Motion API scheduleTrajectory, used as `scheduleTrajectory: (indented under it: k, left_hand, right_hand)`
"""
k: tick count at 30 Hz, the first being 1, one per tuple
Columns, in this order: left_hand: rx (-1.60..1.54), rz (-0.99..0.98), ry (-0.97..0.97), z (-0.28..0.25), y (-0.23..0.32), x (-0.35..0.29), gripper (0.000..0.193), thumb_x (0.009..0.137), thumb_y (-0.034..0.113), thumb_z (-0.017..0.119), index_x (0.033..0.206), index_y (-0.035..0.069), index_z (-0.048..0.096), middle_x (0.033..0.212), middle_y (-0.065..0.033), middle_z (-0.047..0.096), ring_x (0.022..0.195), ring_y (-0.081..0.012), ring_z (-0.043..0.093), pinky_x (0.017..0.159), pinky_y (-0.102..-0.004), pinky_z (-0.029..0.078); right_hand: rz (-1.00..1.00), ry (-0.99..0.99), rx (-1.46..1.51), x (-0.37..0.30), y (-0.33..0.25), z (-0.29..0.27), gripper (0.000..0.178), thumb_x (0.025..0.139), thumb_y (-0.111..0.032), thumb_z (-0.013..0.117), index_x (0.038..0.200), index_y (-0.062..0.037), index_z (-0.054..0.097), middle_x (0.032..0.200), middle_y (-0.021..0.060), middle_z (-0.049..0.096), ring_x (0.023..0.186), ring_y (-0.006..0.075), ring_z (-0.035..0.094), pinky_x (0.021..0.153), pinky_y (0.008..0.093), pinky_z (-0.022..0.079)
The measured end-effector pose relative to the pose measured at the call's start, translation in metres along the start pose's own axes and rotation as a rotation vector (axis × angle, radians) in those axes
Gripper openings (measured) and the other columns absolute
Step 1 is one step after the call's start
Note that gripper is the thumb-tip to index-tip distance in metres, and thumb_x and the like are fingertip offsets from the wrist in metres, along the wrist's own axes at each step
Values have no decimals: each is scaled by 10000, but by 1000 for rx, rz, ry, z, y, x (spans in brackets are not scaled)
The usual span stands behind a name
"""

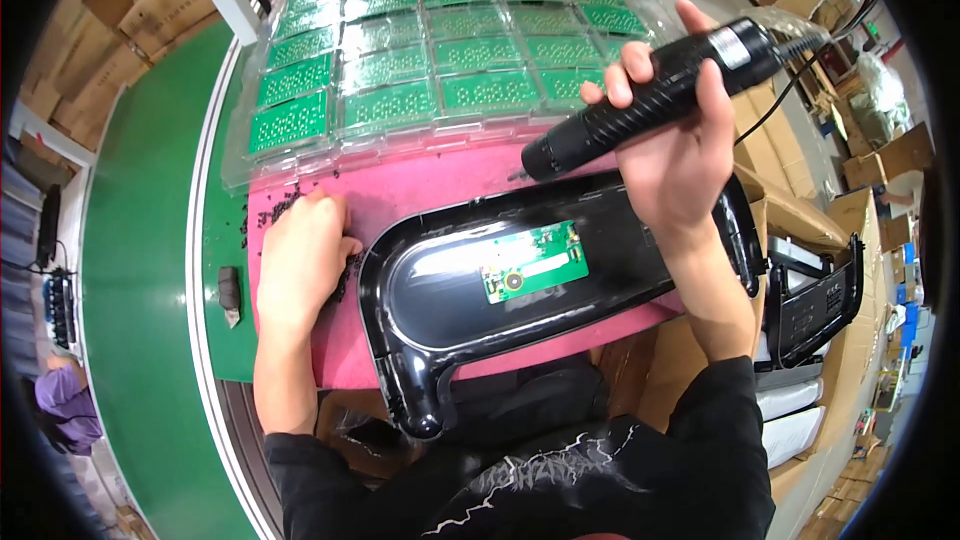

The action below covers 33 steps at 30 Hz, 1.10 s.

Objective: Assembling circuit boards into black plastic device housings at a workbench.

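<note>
My right hand is wrapped round a black electric screwdriver, held raised and tilted, its bit end pointing down to the left. Below it lies a glossy black plastic housing with a curved rim and a leg at the near left. A small green circuit board rests inside the housing. To the left, my left hand is closed with its fingers curled down among small black screws on the pink mat. What its fingertips hold, if anything, is hidden.
Clear plastic trays full of green circuit boards stand behind the mat. A small dark object lies on the green surface at left. At right, a cardboard box holds more black housings. A cable trails from the screwdriver.
</note>
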<state>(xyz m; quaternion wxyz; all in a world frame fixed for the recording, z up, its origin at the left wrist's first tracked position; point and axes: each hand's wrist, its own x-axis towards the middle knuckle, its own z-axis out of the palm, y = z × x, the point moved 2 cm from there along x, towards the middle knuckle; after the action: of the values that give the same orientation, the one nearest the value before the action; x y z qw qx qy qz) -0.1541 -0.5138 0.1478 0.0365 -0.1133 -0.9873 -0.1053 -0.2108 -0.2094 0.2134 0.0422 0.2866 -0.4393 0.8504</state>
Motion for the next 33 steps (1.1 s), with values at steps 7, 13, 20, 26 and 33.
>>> scheduleTrajectory:
  k: [7,13,20,26,33]
  left_hand:
    - [-48,-44,12,7,-1,3,41,741,-19,633,777,-7,618,767,-211,653,771,-386,675,702,-471,545]
    - [-194,25,149,-13,3,16,92,735,-42,697,818,-14,669,768,-134,675,729,-285,666,699,-367,533]
    - [-1129,296,95,-20,65,16,157,761,-63,762,910,-47,716,899,-105,703,816,-147,661,753,-269,541]
    - [-1508,142,-182,-6,79,10,150,845,-76,691,983,-44,642,927,-92,642,884,-143,625,833,-284,527]
    - [-1227,222,-219,0,71,14,90,933,47,641,948,-38,615,787,-33,612,791,-104,600,710,-276,480]
  right_hand:
    - [-87,-53,24,-15,-25,24,621,965,-424,514,1488,-145,330,992,76,477,751,167,505,787,423,411]
    - [-105,145,72,-22,-33,27,588,944,-485,520,1317,-33,465,928,36,473,616,113,437,678,339,392]
    - [-25,271,177,-26,-18,46,465,934,-513,545,1084,-77,488,851,10,462,528,92,393,603,300,377]
    - [-6,138,273,-32,-18,51,471,913,-497,589,1083,-70,485,859,9,473,530,85,424,589,290,370]
    - [-143,47,135,-36,-44,49,391,802,-414,684,970,-117,493,826,-21,505,511,60,503,577,277,416]
